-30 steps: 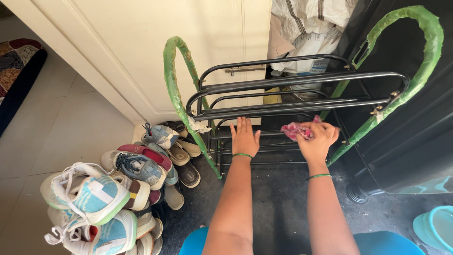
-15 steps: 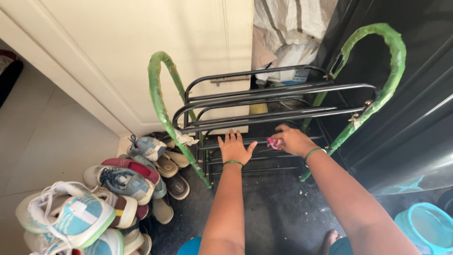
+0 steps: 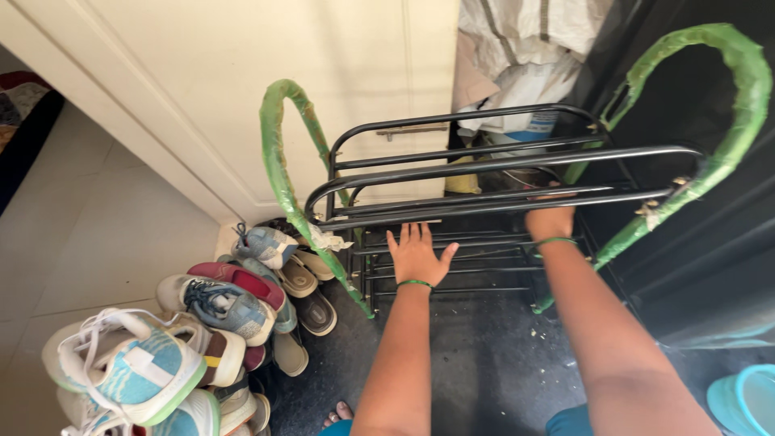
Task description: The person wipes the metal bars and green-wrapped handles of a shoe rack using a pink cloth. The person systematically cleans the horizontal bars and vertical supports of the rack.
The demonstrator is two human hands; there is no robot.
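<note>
A black metal shoe rack (image 3: 484, 161) with green-wrapped side hoops (image 3: 278, 161) stands on a dark floor against a white door. My left hand (image 3: 416, 254) is flat with fingers spread, resting on the lower bars at the rack's front. My right hand (image 3: 550, 218) reaches in under the top tier. Its fingers are hidden behind the bars, and only the back of the hand and the wrist with a green bangle show. No pink cloth is visible in this view.
A pile of sneakers and sandals (image 3: 218, 307) lies left of the rack. White sacks (image 3: 525, 48) sit behind it, and a dark panel (image 3: 710, 266) rises on the right. A teal tub (image 3: 747, 400) is at the bottom right corner. Toes (image 3: 339, 417) show near the bottom edge.
My right hand, which held a pink cloth on the lower bars, has moved right and deeper under the top tier, hiding its fingers and the cloth. The left hand stayed put.
</note>
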